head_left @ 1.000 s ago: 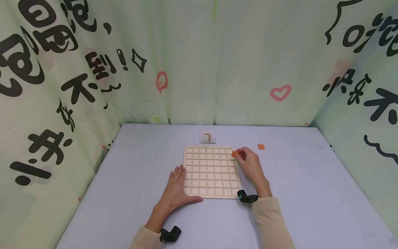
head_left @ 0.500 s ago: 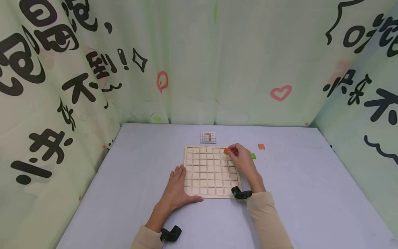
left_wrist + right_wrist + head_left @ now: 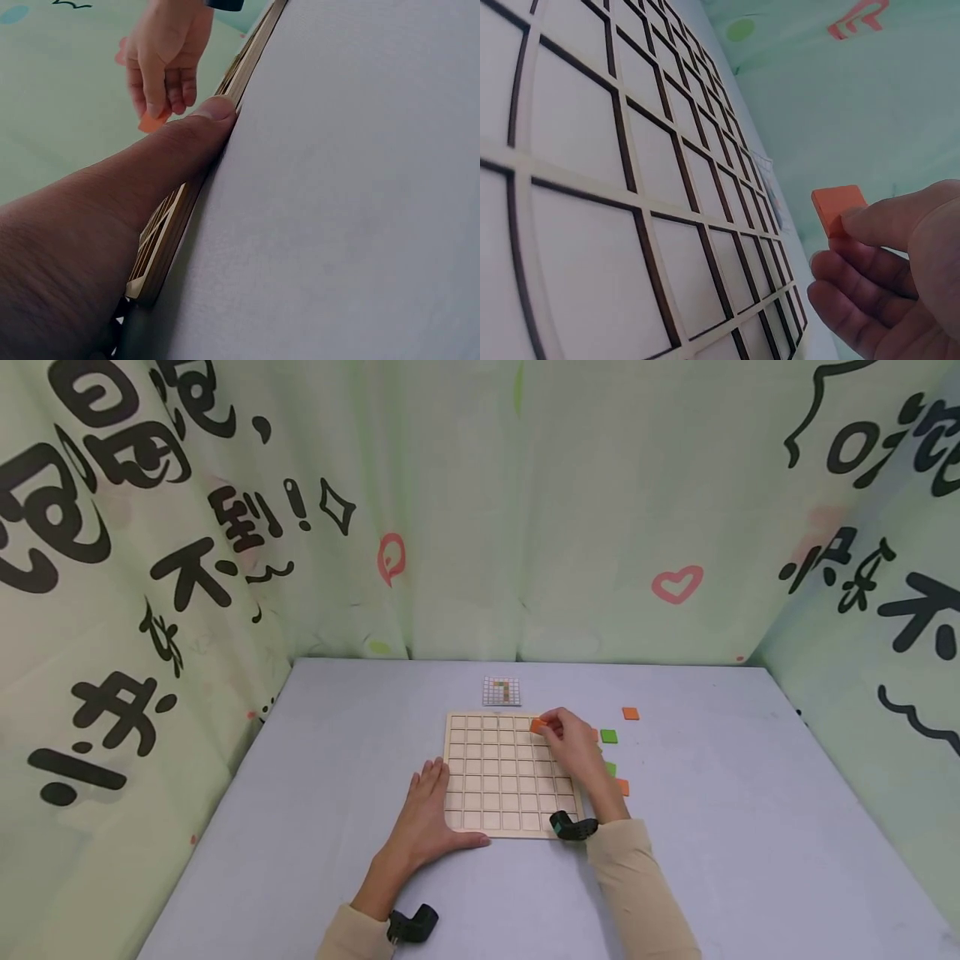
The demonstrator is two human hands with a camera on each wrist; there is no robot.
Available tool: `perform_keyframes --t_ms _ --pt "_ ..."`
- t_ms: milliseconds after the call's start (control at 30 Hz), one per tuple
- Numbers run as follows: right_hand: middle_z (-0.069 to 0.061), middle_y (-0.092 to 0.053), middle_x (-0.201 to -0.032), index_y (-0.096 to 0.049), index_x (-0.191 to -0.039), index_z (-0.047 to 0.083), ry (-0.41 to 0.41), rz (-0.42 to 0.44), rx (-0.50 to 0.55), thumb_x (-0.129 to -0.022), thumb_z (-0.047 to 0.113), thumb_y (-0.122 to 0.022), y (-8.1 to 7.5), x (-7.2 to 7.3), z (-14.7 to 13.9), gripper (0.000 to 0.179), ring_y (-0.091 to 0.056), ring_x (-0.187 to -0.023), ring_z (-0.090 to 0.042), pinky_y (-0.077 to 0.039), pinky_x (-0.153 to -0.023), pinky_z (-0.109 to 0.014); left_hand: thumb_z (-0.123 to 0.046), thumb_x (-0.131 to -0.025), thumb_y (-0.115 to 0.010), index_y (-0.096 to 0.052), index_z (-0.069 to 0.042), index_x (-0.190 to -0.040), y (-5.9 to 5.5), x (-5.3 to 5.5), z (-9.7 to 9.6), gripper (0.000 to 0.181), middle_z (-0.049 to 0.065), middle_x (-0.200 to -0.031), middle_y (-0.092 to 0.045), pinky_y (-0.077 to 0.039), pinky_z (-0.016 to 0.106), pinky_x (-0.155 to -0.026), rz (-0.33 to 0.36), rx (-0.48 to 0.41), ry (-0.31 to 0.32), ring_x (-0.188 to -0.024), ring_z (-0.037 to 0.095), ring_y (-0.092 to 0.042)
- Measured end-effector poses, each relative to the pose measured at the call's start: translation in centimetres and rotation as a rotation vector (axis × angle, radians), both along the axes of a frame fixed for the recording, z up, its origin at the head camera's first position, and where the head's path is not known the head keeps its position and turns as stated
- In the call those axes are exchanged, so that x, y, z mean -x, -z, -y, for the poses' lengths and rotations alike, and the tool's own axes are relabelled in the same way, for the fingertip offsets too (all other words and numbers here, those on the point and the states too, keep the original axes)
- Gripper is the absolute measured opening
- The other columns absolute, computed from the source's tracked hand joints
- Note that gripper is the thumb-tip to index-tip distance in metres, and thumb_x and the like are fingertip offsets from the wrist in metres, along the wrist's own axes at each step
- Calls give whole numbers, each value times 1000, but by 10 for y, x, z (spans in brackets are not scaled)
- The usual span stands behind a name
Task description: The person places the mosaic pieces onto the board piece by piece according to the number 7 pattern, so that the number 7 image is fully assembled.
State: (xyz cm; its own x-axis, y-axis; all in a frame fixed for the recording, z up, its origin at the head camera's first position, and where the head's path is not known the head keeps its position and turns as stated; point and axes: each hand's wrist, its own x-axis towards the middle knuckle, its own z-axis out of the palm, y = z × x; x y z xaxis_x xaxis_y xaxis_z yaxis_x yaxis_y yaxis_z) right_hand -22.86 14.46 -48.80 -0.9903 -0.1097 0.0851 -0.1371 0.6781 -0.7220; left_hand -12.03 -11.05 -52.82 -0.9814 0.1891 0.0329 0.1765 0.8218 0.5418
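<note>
A wooden grid board [image 3: 491,772] with square recesses lies flat on the table. My right hand [image 3: 573,747] pinches a square orange tile [image 3: 537,726] between thumb and fingers, over the board's far right part. In the right wrist view the orange tile [image 3: 838,206] stands tilted, apart from the grid. My left hand [image 3: 427,818] rests at the board's near left corner, fingers straight along the left side and thumb along the near edge. The left wrist view shows that thumb [image 3: 214,112] touching the board's edge [image 3: 172,240].
Right of the board lie green tiles [image 3: 609,737] and orange tiles [image 3: 631,713], some partly hidden by my right hand and wrist. Behind the board is a small card [image 3: 501,691] printed with a coloured grid pattern. Curtains [image 3: 585,527] hang round the table [image 3: 750,827].
My right hand has moved left with the orange tile, from the board's right edge to over its far rows. Tiles it had covered now show. The left hand stays put.
</note>
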Motion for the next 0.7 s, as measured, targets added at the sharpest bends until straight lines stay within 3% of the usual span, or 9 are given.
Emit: perform_keyframes --t_ms 300,700 --pt "-13 -67 -110 -61 -119 4 -24 26 -1 -102 19 -59 -3 2 13 23 -63 -98 -25 -56 -86 -40 -72 -63 -80 -26 6 -155 1 0 0 132 22 -164 -26 -15 49 -129 7 3 -2 -156 35 -17" --pt "-12 -68 -105 -62 -115 5 -71 13 16 -101 17 -61 6 5 29 19 -64 -94 -23 -56 -84 -38 -74 -64 -78 -26 4 -156 -2 -1 -1 132 20 -165 -25 -15 48 -129 22 14 -9 -156 34 -17"
